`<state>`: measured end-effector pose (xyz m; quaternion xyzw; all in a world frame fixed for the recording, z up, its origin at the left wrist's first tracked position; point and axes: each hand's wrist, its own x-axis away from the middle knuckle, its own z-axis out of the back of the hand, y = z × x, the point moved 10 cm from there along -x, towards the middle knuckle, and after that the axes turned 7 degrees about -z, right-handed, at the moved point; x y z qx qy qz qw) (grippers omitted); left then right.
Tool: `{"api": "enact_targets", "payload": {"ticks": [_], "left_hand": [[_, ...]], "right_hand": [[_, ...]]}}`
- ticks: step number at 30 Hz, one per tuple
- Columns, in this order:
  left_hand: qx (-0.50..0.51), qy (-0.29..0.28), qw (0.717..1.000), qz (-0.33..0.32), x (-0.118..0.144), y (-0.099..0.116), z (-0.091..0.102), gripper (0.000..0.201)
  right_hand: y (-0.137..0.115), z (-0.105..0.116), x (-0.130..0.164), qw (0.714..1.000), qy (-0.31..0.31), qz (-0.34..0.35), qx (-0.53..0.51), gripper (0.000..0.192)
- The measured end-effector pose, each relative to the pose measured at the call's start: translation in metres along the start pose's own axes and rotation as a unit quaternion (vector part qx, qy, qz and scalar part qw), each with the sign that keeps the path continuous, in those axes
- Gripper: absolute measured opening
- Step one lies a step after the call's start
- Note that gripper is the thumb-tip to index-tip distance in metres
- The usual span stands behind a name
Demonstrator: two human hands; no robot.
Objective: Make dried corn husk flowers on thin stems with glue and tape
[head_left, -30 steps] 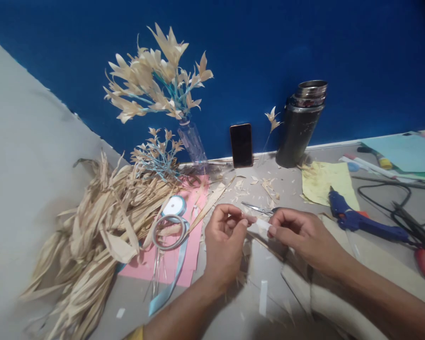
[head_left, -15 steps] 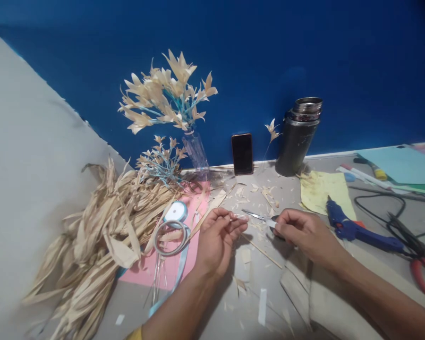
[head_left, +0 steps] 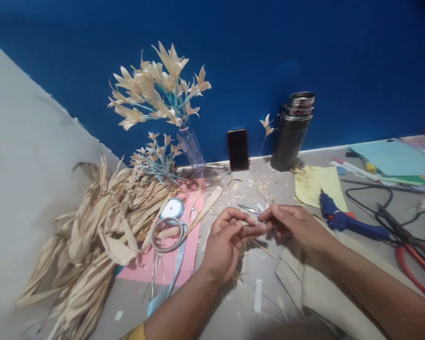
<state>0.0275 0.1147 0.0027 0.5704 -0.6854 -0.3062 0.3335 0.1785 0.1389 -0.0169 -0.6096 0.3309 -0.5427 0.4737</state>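
Plenty already made: a vase of finished husk flowers on blue stems against the blue wall, a smaller spray beside it, and one single flower leaning by the steel flask. Plenty left too: a big heap of dry husks to the left on the surface, uncut. Trimmings and slivers scattered across the middle, so cutting well under way.

Both hands together at the centre, fingertips meeting. Left hand curled, thumb and fingers pinched on a small pale husk piece, too small and blurred to read its shape. Right hand closed on the same piece from the other side. Piece held just above the surface, near the small scissors.

Ribbon spool and tape ring resting on pink paper; glue gun untouched at the right, beside yellow paper. Phone propped on the wall.

Compared with half a second ago: hands apart then, with the right near the scissors; now brought together, fingertips touching.
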Motion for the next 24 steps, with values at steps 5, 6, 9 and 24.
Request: {"api": "enact_targets", "payload": {"ticks": [5, 6, 9, 24], "left_hand": [[-0.015, -0.015, 1.0, -0.003, 0.001, -0.003, -0.004, 0.013], [-0.021, -0.014, 1.0, -0.004, 0.001, -0.003, -0.004, 0.013], [-0.04, -0.008, 0.999, -0.007, 0.002, -0.003, -0.002, 0.011], [-0.095, -0.029, 0.994, -0.036, 0.006, 0.002, -0.005, 0.008]], "right_hand": [[0.002, -0.023, 0.008, 0.996, -0.059, -0.018, -0.071, 0.055], [0.003, -0.023, 0.008, 0.995, -0.06, -0.021, -0.078, 0.053], [0.001, -0.021, 0.007, 0.994, -0.057, -0.015, -0.096, 0.044], [-0.014, -0.015, 0.012, 0.998, -0.012, 0.043, -0.035, 0.038]]}}
